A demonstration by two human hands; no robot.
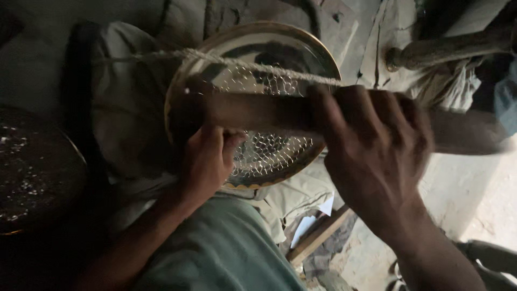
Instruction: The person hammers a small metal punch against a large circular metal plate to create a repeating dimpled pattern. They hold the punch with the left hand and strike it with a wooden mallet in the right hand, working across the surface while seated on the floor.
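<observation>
The right hand (377,145) is closed around a thick wooden stick (258,110), which lies across a round brass plate (253,102). The left hand (207,161) pinches the lower rim of the plate between thumb and fingers, and the plate stands tilted on the person's lap. A rough cord (258,67) crosses the upper part of the plate. The stick hides the middle of the hammered pattern. The picture is dark and blurred; a dark round tray (32,167) at the left is cut off.
</observation>
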